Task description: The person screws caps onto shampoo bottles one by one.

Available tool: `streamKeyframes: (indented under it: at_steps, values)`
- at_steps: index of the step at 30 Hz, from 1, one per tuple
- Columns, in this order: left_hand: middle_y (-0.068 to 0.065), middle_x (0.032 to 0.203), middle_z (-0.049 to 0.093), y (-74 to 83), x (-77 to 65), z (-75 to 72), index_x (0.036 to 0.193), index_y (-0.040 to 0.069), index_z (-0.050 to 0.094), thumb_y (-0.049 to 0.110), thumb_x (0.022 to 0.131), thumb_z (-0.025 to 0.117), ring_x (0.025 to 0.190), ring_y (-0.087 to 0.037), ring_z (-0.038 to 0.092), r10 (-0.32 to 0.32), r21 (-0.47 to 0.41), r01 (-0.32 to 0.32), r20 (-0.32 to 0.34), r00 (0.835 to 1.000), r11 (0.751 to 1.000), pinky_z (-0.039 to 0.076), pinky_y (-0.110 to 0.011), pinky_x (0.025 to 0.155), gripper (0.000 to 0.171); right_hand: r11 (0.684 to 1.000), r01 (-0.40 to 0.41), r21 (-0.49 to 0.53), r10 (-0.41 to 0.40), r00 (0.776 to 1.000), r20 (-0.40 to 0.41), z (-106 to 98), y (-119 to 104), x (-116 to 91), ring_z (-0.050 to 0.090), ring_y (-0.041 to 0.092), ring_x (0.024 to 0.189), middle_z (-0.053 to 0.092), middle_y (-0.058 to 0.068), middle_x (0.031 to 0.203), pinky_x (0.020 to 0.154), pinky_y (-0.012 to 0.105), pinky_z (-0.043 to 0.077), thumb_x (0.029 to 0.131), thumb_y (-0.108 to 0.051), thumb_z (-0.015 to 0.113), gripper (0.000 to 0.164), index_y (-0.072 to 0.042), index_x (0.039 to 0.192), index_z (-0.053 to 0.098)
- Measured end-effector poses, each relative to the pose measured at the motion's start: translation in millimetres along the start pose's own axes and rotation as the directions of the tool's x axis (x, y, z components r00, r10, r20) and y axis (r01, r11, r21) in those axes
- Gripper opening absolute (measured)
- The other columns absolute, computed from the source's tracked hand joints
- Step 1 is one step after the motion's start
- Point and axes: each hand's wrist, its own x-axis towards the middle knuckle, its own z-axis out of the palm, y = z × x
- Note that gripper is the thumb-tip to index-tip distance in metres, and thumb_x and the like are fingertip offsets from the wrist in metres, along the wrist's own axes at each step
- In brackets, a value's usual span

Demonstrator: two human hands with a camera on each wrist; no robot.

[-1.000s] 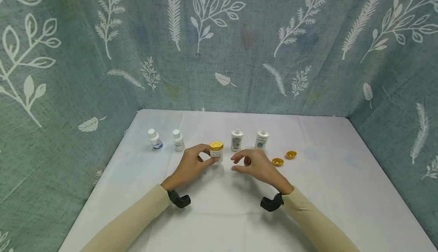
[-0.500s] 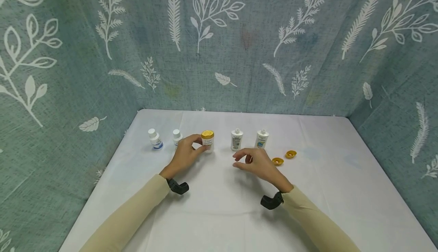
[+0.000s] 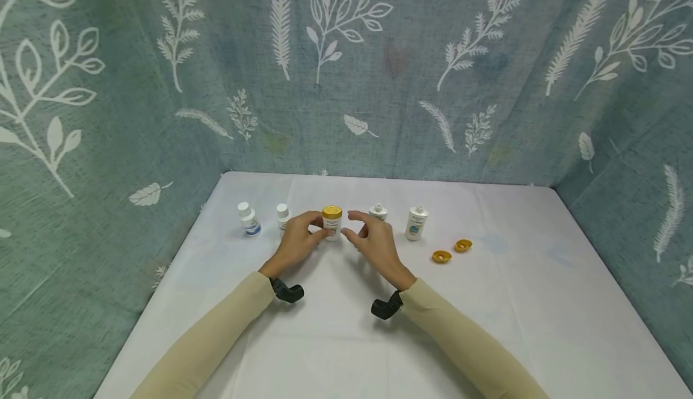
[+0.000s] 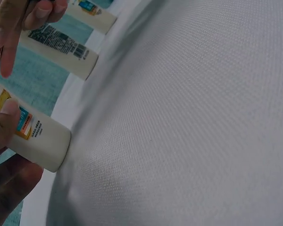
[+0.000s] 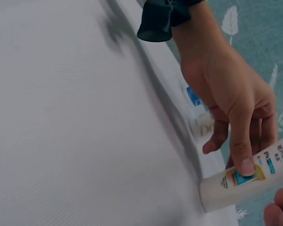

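Note:
In the head view a white bottle with a gold cap [image 3: 332, 213] stands upright near the middle of the table. My left hand [image 3: 298, 238] grips it from the left, with the thumb [image 4: 8, 110] across its printed label. The base of the bottle [image 5: 212, 194] is at the cloth in both wrist views. My right hand [image 3: 376, 245] is just to the right of the bottle, thumb and forefinger parted and nothing between them. Behind the right hand, a white bottle with a narrow neck [image 3: 378, 210] is partly hidden.
Two white-capped bottles, one at far left [image 3: 249, 219] and one partly behind the left hand [image 3: 283, 211], stand on the white cloth. Another narrow-necked bottle [image 3: 415, 224] stands to the right. Nearer lie two gold caps [image 3: 441, 257]. A leaf-patterned curtain [image 3: 357, 146] borders the table.
My left hand carried the gold-capped bottle back and slightly left, level with the others. My right hand then moved left and back from near the gold caps to beside that bottle.

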Motion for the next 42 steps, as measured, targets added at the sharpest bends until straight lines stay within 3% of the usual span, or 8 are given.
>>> streamKeyframes:
  at_steps: [5,10,15,21,30,42]
  values:
    - [-0.005,0.104,0.072,2.1,2.8,0.7,0.123,0.009,0.072,0.021,0.091,0.082,0.100,-0.020,0.068,0.017,0.004,-0.017,-0.003,1.000,1.000,0.058,-0.038,0.076,0.036,1.000,0.003,0.020,-0.002,0.999,-0.041,10.4,-4.8,13.8,0.055,0.006,0.047,0.062,-0.003,0.067,0.042,0.024,0.043,0.096,-0.024,0.077,0.037,-0.006,0.127,0.071]
    - [-0.007,0.102,0.072,3.5,6.3,-0.3,0.121,0.008,0.073,0.016,0.091,0.081,0.099,-0.024,0.068,0.035,0.007,-0.035,-0.025,0.999,0.999,0.057,-0.047,0.080,0.033,0.999,0.025,0.036,-0.022,0.998,-0.064,15.8,-9.5,24.0,0.055,0.006,0.048,0.066,0.000,0.076,0.043,0.024,0.045,0.097,-0.024,0.076,0.032,-0.007,0.123,0.072]
    - [-0.009,0.102,0.073,2.4,8.7,-1.3,0.121,0.007,0.073,0.017,0.091,0.081,0.101,-0.026,0.069,0.006,0.031,-0.005,-0.026,1.000,1.000,0.054,-0.051,0.090,0.032,0.999,0.024,0.029,-0.022,0.997,-0.072,18.9,-12.1,29.8,0.056,0.005,0.047,0.071,0.004,0.084,0.042,0.024,0.045,0.096,-0.021,0.076,0.031,-0.004,0.121,0.073]
    - [-0.012,0.103,0.072,3.3,10.5,-4.0,0.116,0.005,0.073,0.018,0.092,0.081,0.101,-0.027,0.068,-0.035,0.060,0.036,-0.015,0.999,0.998,0.053,-0.047,0.090,0.028,1.000,-0.003,0.023,0.004,0.998,-0.058,23.1,-10.8,34.2,0.057,0.004,0.047,0.076,0.008,0.107,0.043,0.023,0.047,0.097,-0.021,0.075,0.031,-0.003,0.122,0.073]
    - [-0.011,0.101,0.070,4.2,10.4,-3.9,0.109,0.004,0.073,0.020,0.094,0.079,0.102,-0.028,0.067,-0.075,0.072,0.076,-0.006,0.997,0.995,0.052,-0.048,0.091,0.023,0.999,-0.037,0.036,0.039,0.999,-0.038,25.2,-10.9,36.8,0.058,0.004,0.047,0.076,0.009,0.110,0.043,0.024,0.049,0.098,-0.021,0.074,0.031,-0.002,0.123,0.072]
    - [-0.011,0.107,0.071,-2.3,5.9,-3.5,0.126,0.003,0.070,0.024,0.095,0.078,0.104,-0.026,0.067,-0.113,0.078,0.112,0.008,0.994,0.991,0.054,-0.047,0.093,0.038,0.998,-0.013,0.059,0.015,0.999,-0.031,21.9,-16.3,31.4,0.058,0.006,0.047,0.074,0.012,0.114,0.042,0.025,0.049,0.098,-0.015,0.073,0.035,0.001,0.129,0.068]
